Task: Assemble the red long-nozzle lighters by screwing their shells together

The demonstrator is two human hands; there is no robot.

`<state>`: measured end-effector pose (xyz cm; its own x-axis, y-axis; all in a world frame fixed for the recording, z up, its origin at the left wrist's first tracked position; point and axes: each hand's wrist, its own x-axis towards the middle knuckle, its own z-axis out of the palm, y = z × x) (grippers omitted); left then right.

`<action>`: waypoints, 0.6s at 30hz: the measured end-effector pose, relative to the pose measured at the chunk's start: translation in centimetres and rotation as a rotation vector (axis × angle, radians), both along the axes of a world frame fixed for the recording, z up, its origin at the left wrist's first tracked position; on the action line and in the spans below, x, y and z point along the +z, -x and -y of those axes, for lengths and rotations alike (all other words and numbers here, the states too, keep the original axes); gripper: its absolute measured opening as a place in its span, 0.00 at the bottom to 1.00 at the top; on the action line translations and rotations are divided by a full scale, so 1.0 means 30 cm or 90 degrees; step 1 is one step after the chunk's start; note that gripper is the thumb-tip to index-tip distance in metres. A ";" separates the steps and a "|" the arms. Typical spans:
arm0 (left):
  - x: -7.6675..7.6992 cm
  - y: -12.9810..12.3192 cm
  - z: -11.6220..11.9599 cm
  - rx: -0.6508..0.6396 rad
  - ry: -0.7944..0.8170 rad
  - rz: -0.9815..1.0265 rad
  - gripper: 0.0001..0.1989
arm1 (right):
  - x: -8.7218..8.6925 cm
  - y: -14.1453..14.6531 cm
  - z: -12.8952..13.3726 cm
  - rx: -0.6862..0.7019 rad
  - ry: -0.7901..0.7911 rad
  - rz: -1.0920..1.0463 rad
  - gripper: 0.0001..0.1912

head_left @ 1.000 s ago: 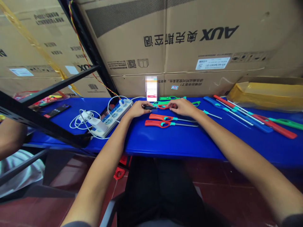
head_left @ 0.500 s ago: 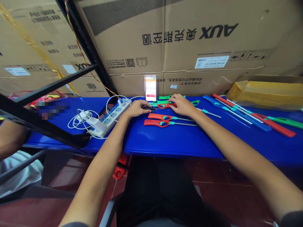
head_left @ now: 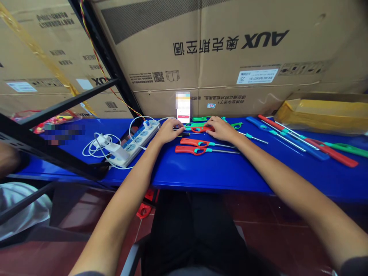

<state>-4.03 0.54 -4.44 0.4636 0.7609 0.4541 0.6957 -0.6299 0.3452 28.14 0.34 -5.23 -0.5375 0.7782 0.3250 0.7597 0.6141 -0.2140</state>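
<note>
My right hand is closed around the handle end of a red long-necked lighter, which points left. To its left, my left hand has curled fingers beside the lighter's front end; what they pinch is hidden. A black screwdriver lies just under those fingers, its thin shaft pointing right. Green lighters lie behind both hands. In front are two more red lighters, one nearer the hands and one closer to the table edge, their metal necks pointing right.
A lit phone leans against the large carton. A white power strip with plugs and cables sits left, beside a black shelf frame. Several blue, red and green lighters and a taped box are right. Another person's arm is far left.
My left hand has shifted slightly; its fingers now sit above the screwdriver, which they gripped before. My right hand has hardly moved. The other person's arm at far left has drawn back.
</note>
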 end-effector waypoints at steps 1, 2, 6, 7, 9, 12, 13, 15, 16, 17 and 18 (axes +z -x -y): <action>-0.004 -0.006 -0.005 -0.001 -0.007 -0.017 0.13 | -0.001 -0.001 -0.004 0.003 0.003 0.001 0.14; -0.008 -0.012 -0.011 -0.002 -0.008 -0.036 0.13 | -0.003 -0.003 -0.008 0.008 0.006 0.003 0.14; -0.022 -0.023 -0.028 -0.003 0.003 -0.081 0.12 | -0.013 -0.007 -0.024 -0.001 0.024 0.001 0.14; -0.025 -0.023 -0.030 -0.003 0.002 -0.084 0.13 | -0.017 -0.007 -0.025 -0.007 0.030 -0.002 0.14; -0.031 -0.022 -0.033 -0.006 -0.006 -0.088 0.14 | -0.024 -0.007 -0.026 -0.015 0.045 -0.009 0.13; -0.039 -0.020 -0.034 -0.009 -0.018 -0.090 0.15 | -0.028 -0.003 -0.022 -0.013 0.056 -0.014 0.14; -0.040 -0.021 -0.034 -0.006 -0.018 -0.089 0.15 | -0.027 -0.001 -0.020 -0.010 0.054 -0.012 0.15; -0.041 -0.023 -0.033 0.000 -0.012 -0.085 0.15 | -0.020 0.003 -0.014 0.004 0.048 0.003 0.16; -0.039 -0.025 -0.032 0.002 -0.006 -0.081 0.14 | -0.016 0.006 -0.011 0.013 0.046 0.013 0.16; -0.037 -0.027 -0.031 0.003 0.000 -0.076 0.14 | -0.010 0.008 -0.007 0.021 0.045 0.022 0.16; -0.035 -0.028 -0.029 0.003 0.006 -0.069 0.14 | -0.005 0.009 -0.003 0.027 0.044 0.027 0.15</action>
